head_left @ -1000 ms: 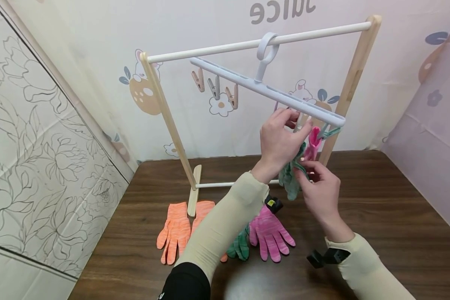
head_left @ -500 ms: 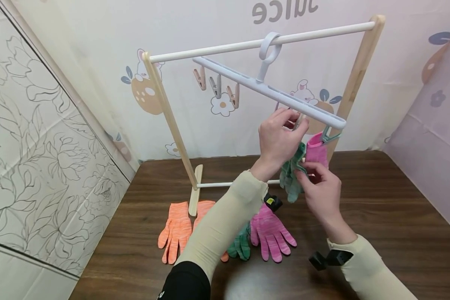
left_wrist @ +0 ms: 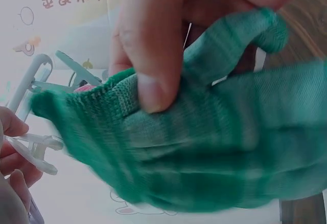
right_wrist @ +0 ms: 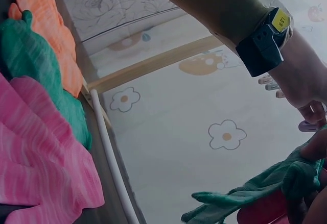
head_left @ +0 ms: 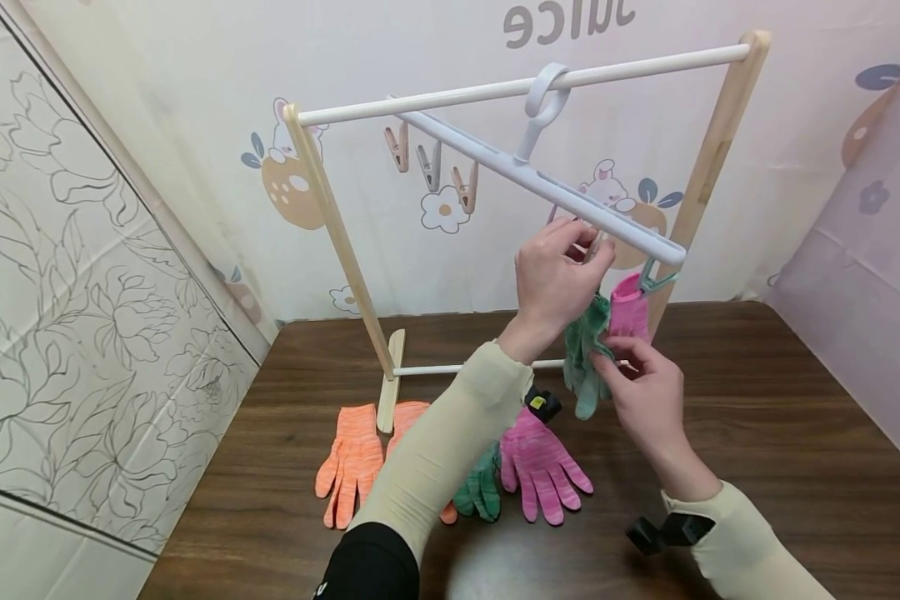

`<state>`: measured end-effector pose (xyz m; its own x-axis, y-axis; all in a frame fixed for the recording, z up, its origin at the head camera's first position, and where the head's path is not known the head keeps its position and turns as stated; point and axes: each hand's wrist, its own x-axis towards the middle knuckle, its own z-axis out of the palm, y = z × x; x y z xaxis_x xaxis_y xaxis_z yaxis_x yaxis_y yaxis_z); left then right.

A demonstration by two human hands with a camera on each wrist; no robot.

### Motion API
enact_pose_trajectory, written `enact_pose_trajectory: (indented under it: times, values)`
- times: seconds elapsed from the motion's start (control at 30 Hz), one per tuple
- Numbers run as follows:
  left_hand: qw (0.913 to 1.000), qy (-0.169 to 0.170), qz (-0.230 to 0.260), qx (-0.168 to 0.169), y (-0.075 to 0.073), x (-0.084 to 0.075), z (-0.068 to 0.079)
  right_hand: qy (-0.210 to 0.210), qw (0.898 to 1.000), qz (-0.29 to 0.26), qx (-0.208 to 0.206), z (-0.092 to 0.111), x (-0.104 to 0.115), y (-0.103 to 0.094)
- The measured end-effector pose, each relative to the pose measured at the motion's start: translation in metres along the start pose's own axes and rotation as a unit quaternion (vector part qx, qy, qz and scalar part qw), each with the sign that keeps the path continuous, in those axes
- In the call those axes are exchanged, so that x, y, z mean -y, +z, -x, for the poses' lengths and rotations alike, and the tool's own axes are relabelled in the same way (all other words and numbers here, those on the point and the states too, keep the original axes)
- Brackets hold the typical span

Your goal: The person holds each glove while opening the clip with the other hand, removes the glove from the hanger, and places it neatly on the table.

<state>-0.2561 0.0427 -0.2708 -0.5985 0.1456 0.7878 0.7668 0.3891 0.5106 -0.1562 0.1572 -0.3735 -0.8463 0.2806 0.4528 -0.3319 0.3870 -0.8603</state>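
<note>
My right hand (head_left: 645, 392) pinches a green striped knit glove (head_left: 587, 358) near its cuff; in the left wrist view the thumb (left_wrist: 153, 81) presses on the knit. Just under the white hanger bar (head_left: 487, 154), my left hand (head_left: 558, 271) holds a pale clothespin (left_wrist: 38, 150), whose jaws face the glove cuff without touching it. Beside the green glove, a pink glove (head_left: 630, 308) hangs from a teal clothespin (head_left: 656, 282) at the bar's right end. The left hand's fingertips are partly hidden behind the bar in the head view.
A wooden rack (head_left: 339, 250) with a white top rod (head_left: 420, 102) carries the hanger. Several clothespins (head_left: 429, 167) dangle at its left. On the dark table (head_left: 270, 467) lie orange gloves (head_left: 351, 462), a green glove (head_left: 480, 487) and a pink glove (head_left: 540, 467), partly behind the left sleeve.
The right hand and green glove have moved slightly down. The hanger has turned a little, its right end dropping toward me with the hung pink glove. The left hand has stayed nearly in place.
</note>
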Motion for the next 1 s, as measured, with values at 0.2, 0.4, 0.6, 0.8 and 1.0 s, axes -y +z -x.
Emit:
enact_pose_trajectory:
  times: [0.2,0.4,0.6,0.8,1.0]
  values:
    - [1.0,0.004,-0.006,0.006,-0.001,-0.001,0.0,0.001,1.0,0.012,0.024,0.007,-0.003,-0.004]
    - [0.9999,-0.002,-0.007,0.008,-0.003,-0.002,0.001,0.023,0.997,0.03,0.068,0.013,-0.005,-0.013]
    - [1.0,0.0,0.003,0.006,-0.002,-0.001,0.002,0.085,0.988,-0.015,0.131,0.016,-0.01,-0.023]
    - [0.9999,0.004,-0.014,0.006,-0.001,-0.002,0.004,0.155,0.97,-0.062,0.175,0.017,-0.018,-0.032]
    - [0.9989,0.016,-0.043,0.004,0.0,-0.005,0.005,0.208,0.943,-0.135,0.222,0.016,-0.028,-0.036]
